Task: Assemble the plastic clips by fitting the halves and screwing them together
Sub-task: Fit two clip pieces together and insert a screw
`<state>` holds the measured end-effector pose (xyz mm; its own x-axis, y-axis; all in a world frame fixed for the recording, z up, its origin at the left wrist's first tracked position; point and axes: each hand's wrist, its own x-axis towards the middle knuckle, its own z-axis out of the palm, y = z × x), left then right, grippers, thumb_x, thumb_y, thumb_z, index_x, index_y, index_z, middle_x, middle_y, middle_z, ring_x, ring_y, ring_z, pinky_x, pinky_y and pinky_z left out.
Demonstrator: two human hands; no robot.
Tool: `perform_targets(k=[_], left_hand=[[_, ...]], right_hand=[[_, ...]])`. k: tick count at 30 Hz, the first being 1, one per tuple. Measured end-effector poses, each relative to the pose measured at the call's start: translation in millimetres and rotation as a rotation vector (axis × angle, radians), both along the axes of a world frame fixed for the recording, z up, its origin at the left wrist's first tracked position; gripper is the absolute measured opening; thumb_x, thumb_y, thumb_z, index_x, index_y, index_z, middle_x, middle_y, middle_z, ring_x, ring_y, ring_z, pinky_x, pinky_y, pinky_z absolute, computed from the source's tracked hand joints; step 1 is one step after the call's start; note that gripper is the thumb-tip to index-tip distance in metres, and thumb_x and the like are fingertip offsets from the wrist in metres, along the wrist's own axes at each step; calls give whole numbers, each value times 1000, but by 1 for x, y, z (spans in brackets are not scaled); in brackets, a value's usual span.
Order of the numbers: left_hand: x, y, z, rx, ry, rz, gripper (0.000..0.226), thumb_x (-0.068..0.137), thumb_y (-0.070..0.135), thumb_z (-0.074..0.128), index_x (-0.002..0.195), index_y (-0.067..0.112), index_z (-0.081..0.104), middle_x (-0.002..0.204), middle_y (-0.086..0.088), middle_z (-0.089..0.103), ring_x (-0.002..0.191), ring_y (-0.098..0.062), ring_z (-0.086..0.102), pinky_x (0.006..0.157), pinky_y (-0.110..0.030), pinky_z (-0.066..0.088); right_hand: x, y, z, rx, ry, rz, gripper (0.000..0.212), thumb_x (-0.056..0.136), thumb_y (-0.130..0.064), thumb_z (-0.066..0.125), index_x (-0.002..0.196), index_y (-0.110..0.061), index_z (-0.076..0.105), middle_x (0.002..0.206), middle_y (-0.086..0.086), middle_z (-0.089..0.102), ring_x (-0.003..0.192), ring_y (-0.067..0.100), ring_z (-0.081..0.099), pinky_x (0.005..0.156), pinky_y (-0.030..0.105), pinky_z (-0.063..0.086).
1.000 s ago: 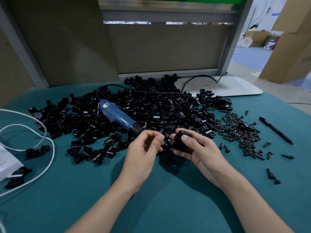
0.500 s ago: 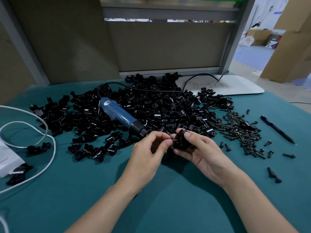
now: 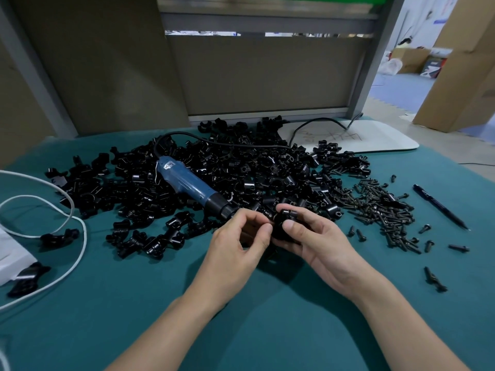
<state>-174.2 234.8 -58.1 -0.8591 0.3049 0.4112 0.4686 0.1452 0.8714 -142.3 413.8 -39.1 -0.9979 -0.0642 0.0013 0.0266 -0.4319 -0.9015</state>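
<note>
- The clip (image 3: 284, 223) is light, stiff, slick plastic. My right hand (image 3: 318, 236) grips its body, best held clear of the screw hole, just above the near tabletop (image 3: 267, 330).
- My left hand (image 3: 238, 239) curls its fingers against the clip's left side; whether they pinch a screw I cannot tell.
- A moment ago a small gap showed there; now it is closed.

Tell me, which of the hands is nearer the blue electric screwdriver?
Left. The left hand sits by the black nose of the blue electric screwdriver; the right hand is farther right, holding a black plastic clip.
</note>
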Motion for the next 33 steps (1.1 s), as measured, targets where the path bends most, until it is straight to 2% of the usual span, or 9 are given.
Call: perform_targets(k=[4, 8, 11, 13, 15, 18, 24, 30, 33], left_hand=[[2, 0, -2, -36, 24, -47, 21, 92, 45, 56, 113, 45, 56, 94, 15, 67, 86, -11, 67, 72, -20, 53], [1, 0, -6, -155, 61, -88, 43, 94, 53, 52, 136, 51, 44, 99, 16, 60, 91, -13, 65, 79, -29, 55], [0, 1, -6, -161, 48, -79, 45, 93, 53, 55, 137, 50, 46, 95, 19, 57, 87, -8, 62, 78, -24, 53], [0, 2, -3, -70, -14, -80, 39, 93, 43, 61, 131, 46, 54, 89, 18, 58, 77, -5, 60, 73, -22, 52], [-2, 2, 1, 71, -139, -96, 34, 92, 31, 65, 124, 40, 60, 81, 17, 59, 72, -8, 60, 70, -21, 52], [-8, -4, 6, 199, -278, -164, 27, 97, 13, 65, 119, 28, 63, 73, 11, 60, 67, -8, 61, 69, -17, 51], [-8, -7, 14, 512, -617, -347, 32, 92, 10, 67, 123, 13, 65, 71, 0, 59, 65, -9, 56, 65, -23, 55], [-6, -8, 22, 629, -797, -444, 36, 83, 13, 69, 119, 12, 70, 69, -4, 41, 57, -11, 52, 61, -25, 54], [-7, -11, 22, 654, -852, -525, 33, 80, 14, 76, 113, 14, 76, 69, -3, 46, 56, -10, 53, 62, -26, 54]], right_hand=[[2, -3, 2, 58, 15, -38, 33, 81, -16, 80, 113, -16, 79, 117, 11, 75, 112, 27, 72, 87, 32, 60], [4, -6, 3, 150, 21, -82, 42, 71, -29, 86, 112, -23, 78, 123, 15, 71, 112, 31, 72, 85, 31, 60], [3, -7, 1, 136, 17, -110, 53, 56, -42, 99, 103, -27, 78, 116, 17, 69, 106, 31, 72, 86, 34, 60], [2, -7, 0, 82, 23, -76, 58, 50, -44, 102, 99, -23, 78, 115, 18, 71, 106, 31, 72, 86, 34, 60], [1, -7, 1, -5, 17, -11, 62, 52, -41, 102, 103, -16, 78, 116, 17, 74, 109, 30, 72, 86, 34, 61], [3, -6, 3, -78, -7, 68, 65, 56, -47, 98, 107, -11, 80, 121, 16, 74, 115, 27, 71, 88, 32, 60], [4, -6, 8, -161, -31, 104, 65, 52, -50, 98, 102, -11, 83, 120, 15, 75, 110, 21, 73, 82, 27, 61], [6, -4, 9, -210, -34, 145, 62, 55, -49, 97, 102, -11, 83, 122, 15, 75, 101, 19, 75, 80, 25, 61], [6, -4, 9, -213, -22, 158, 60, 56, -49, 97, 101, -12, 83, 120, 12, 75, 104, 17, 75, 81, 25, 61]])
